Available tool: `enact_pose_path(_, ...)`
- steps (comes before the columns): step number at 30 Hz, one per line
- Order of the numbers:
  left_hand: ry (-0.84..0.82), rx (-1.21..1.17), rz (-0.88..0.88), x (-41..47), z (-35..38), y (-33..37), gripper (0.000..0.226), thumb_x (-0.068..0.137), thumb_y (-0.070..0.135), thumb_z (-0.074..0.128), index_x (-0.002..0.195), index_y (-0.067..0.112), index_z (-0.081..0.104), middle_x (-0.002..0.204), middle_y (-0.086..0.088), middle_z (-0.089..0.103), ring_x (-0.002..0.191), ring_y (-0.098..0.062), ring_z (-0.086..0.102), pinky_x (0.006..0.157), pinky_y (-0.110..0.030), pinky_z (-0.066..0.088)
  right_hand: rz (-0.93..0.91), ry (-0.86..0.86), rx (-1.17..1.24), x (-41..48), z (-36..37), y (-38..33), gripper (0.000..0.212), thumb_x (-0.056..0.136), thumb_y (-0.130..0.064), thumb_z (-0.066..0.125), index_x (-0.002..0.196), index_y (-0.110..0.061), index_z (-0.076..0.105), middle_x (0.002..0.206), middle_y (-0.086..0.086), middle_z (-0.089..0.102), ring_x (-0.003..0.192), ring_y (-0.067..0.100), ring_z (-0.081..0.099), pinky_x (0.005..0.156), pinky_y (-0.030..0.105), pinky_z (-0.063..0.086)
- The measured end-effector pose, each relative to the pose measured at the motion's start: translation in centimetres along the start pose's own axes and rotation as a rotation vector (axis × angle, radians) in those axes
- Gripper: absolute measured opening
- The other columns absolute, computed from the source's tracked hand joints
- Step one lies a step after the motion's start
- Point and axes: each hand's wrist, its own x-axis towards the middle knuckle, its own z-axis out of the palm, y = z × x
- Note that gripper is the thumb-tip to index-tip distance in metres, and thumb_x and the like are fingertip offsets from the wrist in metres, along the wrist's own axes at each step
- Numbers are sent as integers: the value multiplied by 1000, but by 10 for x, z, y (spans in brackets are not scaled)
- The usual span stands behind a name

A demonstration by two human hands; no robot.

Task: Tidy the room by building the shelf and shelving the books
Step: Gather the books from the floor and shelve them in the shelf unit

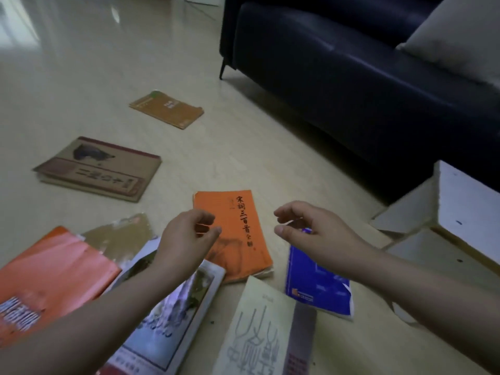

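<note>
Across the pale floor (pixel 81 77) before the dark sofa (pixel 338 77), books lie scattered flat. At the right stands the white shelf (pixel 465 207), with no book showing in it. Nearest lies the orange book (pixel 235 239), just beside the blue book (pixel 316 282). Left hand (pixel 186 234) and right hand (pixel 311 226) hover over it, fingers loosely curled, holding nothing. Best, I judge, to take the orange book by both long edges, lift it level, then carry it right to the shelf.
</note>
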Motion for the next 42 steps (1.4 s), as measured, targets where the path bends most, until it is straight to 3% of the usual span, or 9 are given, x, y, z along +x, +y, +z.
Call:
enact_pose_path(7,107,96,-68,1,-29,-68,23,87,24,67,108,14,67,98,4,63,90,-12,59,77,-24,43,-64,-82,-55,63,66,-14,34,94,-33,58,126,-21,56,121,-5,60,105,8,58,90,28,49)
enact_pose_path(11,145,220,-110,-13,-52,-101,27,86,29,67,109,16,66,102,5,63,93,-14,56,78,-27,41,-153,-300,-192,77,107,-23,42,94,-34,57,132,-20,51,132,-3,54,116,11,52,95,26,43)
enact_pose_path(14,149,254,-169,-31,-56,-110,32,87,29,66,115,15,64,113,-1,64,104,-19,56,81,-28,40,-162,-330,-197,82,118,-23,43,93,-33,58,134,-20,51,133,-2,54,115,11,52,90,23,41)
enact_pose_path(18,72,342,-43,-54,-44,-101,35,85,25,69,116,12,63,108,-4,59,103,-23,54,80,-27,36,-131,-339,-238,61,114,5,43,91,-32,60,132,-21,51,132,-3,54,113,9,50,82,19,34)
enact_pose_path(22,12,387,55,-71,-30,-86,37,84,25,70,117,12,62,111,-4,60,104,-22,54,84,-28,39,-53,-364,-254,27,103,42,45,92,-34,59,134,-22,49,134,-4,51,117,9,49,87,18,38)
enact_pose_path(26,-86,406,104,-82,-9,-73,35,81,34,67,109,13,65,101,-2,63,96,-22,58,75,-26,36,41,-349,-222,3,87,77,47,91,-34,61,135,-27,48,137,-6,49,119,8,48,91,21,40)
enact_pose_path(35,-194,365,94,-84,35,-40,66,72,60,37,119,21,61,115,6,58,106,-12,55,77,-14,34,121,-331,-279,-7,67,142,51,90,-36,60,138,-23,45,138,0,46,120,16,48,97,29,43)
enact_pose_path(38,-224,396,60,-88,46,-34,55,77,51,51,122,22,59,117,6,56,108,-11,53,82,-19,35,120,-328,-255,-2,70,153,54,90,-39,61,139,-21,43,139,1,44,120,15,47,95,28,42)
enact_pose_path(42,-252,424,-2,-94,59,-31,38,86,37,64,121,23,57,106,11,53,91,-4,54,79,-20,44,151,-318,-235,5,85,162,61,91,-44,58,141,-16,37,141,4,39,123,20,44,95,30,42)
